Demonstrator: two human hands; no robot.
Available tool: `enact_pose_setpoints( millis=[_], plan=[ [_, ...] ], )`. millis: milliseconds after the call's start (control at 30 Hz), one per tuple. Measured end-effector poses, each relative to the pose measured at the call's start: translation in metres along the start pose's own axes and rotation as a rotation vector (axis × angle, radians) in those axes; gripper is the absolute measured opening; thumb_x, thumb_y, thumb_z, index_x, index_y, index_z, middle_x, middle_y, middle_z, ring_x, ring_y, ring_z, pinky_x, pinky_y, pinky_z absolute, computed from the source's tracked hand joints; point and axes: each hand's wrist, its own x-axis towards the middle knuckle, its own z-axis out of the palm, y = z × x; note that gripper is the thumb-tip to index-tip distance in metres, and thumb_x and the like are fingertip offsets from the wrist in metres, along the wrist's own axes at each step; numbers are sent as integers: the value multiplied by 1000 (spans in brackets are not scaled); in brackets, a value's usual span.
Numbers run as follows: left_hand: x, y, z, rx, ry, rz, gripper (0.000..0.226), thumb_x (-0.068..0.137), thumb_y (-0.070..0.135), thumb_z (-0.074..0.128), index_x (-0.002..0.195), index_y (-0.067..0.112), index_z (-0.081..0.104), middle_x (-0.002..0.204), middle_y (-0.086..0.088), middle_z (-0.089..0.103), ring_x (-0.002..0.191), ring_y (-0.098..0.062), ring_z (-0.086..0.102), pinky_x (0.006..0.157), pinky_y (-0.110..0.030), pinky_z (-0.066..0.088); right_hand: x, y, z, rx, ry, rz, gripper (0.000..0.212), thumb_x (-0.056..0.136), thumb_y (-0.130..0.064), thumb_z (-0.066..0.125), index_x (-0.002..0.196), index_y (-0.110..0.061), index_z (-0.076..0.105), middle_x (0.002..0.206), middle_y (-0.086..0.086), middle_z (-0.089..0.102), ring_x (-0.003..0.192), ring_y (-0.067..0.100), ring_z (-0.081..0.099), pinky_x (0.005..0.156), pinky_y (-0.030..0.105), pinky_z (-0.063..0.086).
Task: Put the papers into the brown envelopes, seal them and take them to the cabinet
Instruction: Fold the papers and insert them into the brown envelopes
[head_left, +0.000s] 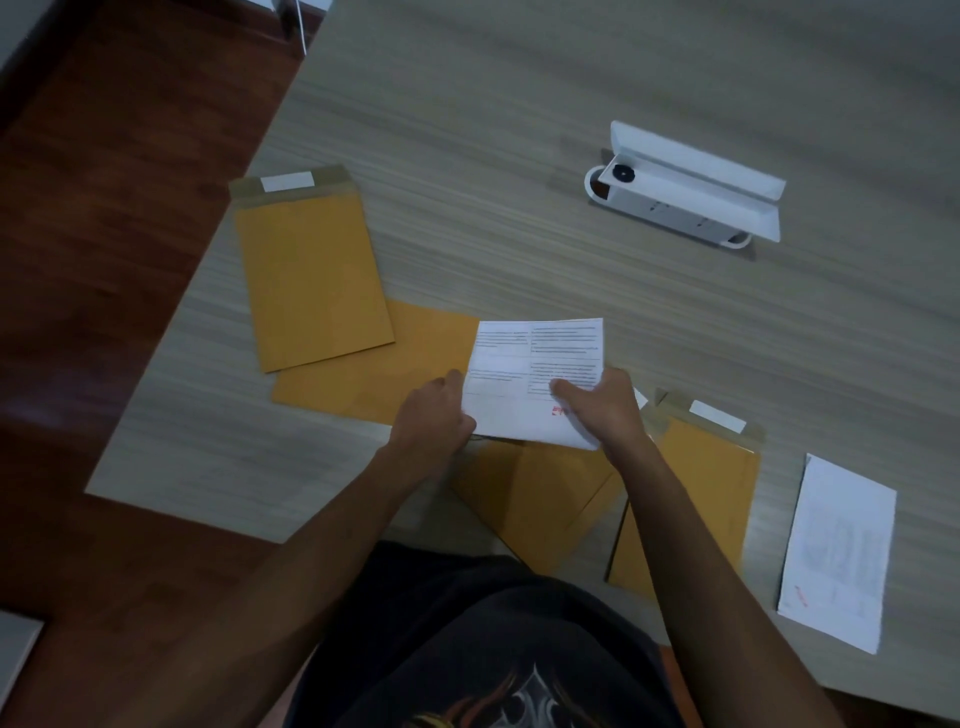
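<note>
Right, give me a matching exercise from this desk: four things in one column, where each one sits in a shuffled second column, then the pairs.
Things
1. printed paper
2. envelope with open flap
3. folded white sheet
4. white box

Places
A. far side of the table, lid open
B. near the table's left edge
C. held by the left hand and right hand
D. lying alone at the right

Pairs: 1-C, 2-B, 3-D, 4-A

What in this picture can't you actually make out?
- Print on the held paper: too small and blurred in the head view.
- Envelopes under the paper: their count and openings are hidden by the paper, the left hand and the right hand.
- Cabinet: out of frame.
- Folded sheet at right: faint print, unreadable.
- White box: contents unclear.
</note>
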Motion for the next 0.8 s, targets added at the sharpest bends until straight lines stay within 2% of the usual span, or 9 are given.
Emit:
enact_pose_setpoints(
  millis=[67, 200, 267, 367, 433, 533, 600, 667, 800],
  plan=[
    [0, 0, -2, -14, -1, -8, 21, 81, 16, 56, 91, 14, 38, 89, -12, 59, 74, -27, 55, 57, -33, 41, 2, 0, -6, 55, 6, 12, 22, 82, -10, 69, 100, -24, 70, 95, -5, 71, 81, 12, 69, 76, 34, 58],
    [-3, -2, -2, -27, -2, -27, 23, 82, 16, 60, 92, 11, 40, 94, -12, 58, 78, -23, 52, 55, -25, 33, 2, 0, -7, -20, 5, -26, 24, 84, -11, 68, 107, -19, 70, 90, -9, 66, 74, 5, 64, 68, 24, 53],
    [-8, -6, 0, 28, 40, -42, 32, 80, 26, 67, 98, 10, 46, 101, -10, 54, 89, -23, 53, 62, -25, 36, 3, 0, -5, -58, 10, -36, 22, 85, -12, 67, 106, -17, 71, 88, -8, 66, 74, 7, 63, 64, 20, 49],
    [-15, -12, 0, 250, 173, -75, 54, 71, 47, 70, 108, 12, 52, 113, -9, 47, 103, -25, 46, 77, -34, 41, 2, 2, -2, -117, 18, -56, 24, 86, -14, 65, 109, -13, 71, 92, -6, 66, 73, 4, 61, 61, 16, 46],
    [-18, -14, -2, 282, 223, -94, 59, 70, 47, 70, 115, 13, 53, 120, -10, 46, 107, -26, 44, 83, -38, 40, 3, 3, 0, -127, 16, -67, 26, 87, -14, 65, 112, -12, 70, 98, -4, 68, 72, 3, 59, 61, 16, 46],
    [-18, -14, -1, 288, 237, -86, 57, 71, 43, 70, 117, 12, 55, 122, -11, 47, 107, -27, 47, 81, -37, 39, 4, 4, 2, -122, 23, -67, 27, 86, -14, 65, 113, -12, 69, 109, 1, 71, 80, 8, 61, 68, 21, 48],
    [-18, -13, 1, 305, 236, -93, 56, 72, 44, 69, 116, 11, 55, 122, -11, 48, 106, -27, 48, 80, -37, 40, 4, 4, 2, -108, 28, -64, 25, 86, -13, 65, 111, -12, 70, 108, 3, 72, 75, 5, 61, 70, 23, 49],
    [-19, -10, 4, 325, 239, -106, 52, 73, 40, 67, 113, 10, 55, 120, -12, 50, 102, -27, 50, 78, -37, 41, 3, 4, 1, -103, 32, -67, 23, 86, -13, 66, 108, -11, 71, 103, 2, 72, 69, -4, 58, 65, 20, 49],
    [-19, -3, 9, 374, 238, -117, 45, 66, 31, 69, 103, 9, 55, 106, -12, 52, 87, -27, 50, 66, -35, 41, -1, 5, 1, -135, 28, -69, 22, 85, -15, 66, 106, -13, 72, 101, 0, 73, 67, -6, 57, 57, 16, 45]
  ],
)
